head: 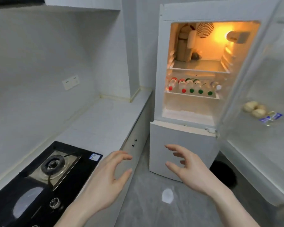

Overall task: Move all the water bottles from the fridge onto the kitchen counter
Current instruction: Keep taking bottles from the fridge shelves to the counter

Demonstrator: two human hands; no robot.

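Lying clear plastic water bottles (pixel 191 86) on fridge (pixel 157 66) shelf, smooth counter (pixel 105 118), both hands' fingers spread, holding nothing

head cam | faces forward-down | worktop (pixel 105 122) left of frame | open fridge (pixel 184 145) centre-right, near | single view

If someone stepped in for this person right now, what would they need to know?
Left hand and right hand: both empty, fingers loosely spread, low in front of the white fridge.
The fridge door is open. The clear plastic water bottles with red, green and white caps lie in a row on the middle shelf.
The pale tiled kitchen counter holds no bottles.
Done: none moved. Left: move every bottle to the counter.
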